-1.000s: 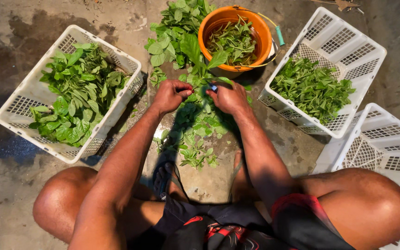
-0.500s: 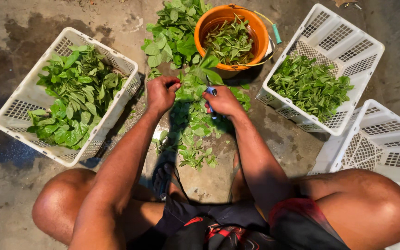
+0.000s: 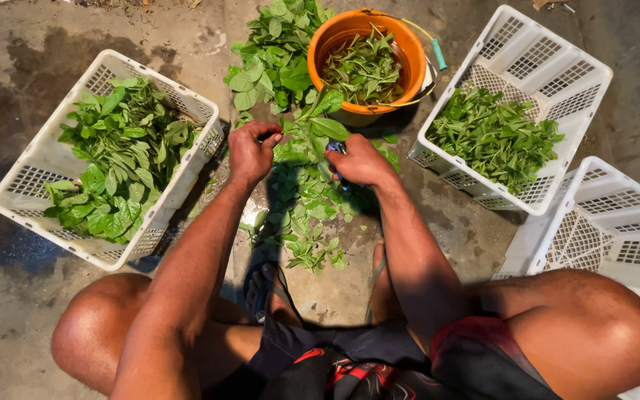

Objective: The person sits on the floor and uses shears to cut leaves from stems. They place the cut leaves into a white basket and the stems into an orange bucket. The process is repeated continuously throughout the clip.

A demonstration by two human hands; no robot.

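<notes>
Head view: left hand (image 3: 252,152) has shifted left off leafy stems (image 3: 307,194) pile on floor, fingers pinching stem tip. Right hand (image 3: 361,161) stays closed on small dark tool (image 3: 336,148). Orange bucket (image 3: 368,59), white baskets (image 3: 105,159) flank. Stripping appears mid-cycle.

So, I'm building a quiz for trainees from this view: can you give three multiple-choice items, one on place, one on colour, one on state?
1. Where is the bucket?
A. beyond the hands, between two crates
B. on the person's knee
C. inside a crate

2. What colour is the bucket?
A. blue
B. orange
C. black

3. How is the near right crate?
A. heaped with leaves
B. leafless
C. upside down

Answers: 1 A, it sits past the left hand and right hand; 2 B, its rim shows orange; 3 B, only white mesh shows.
</notes>
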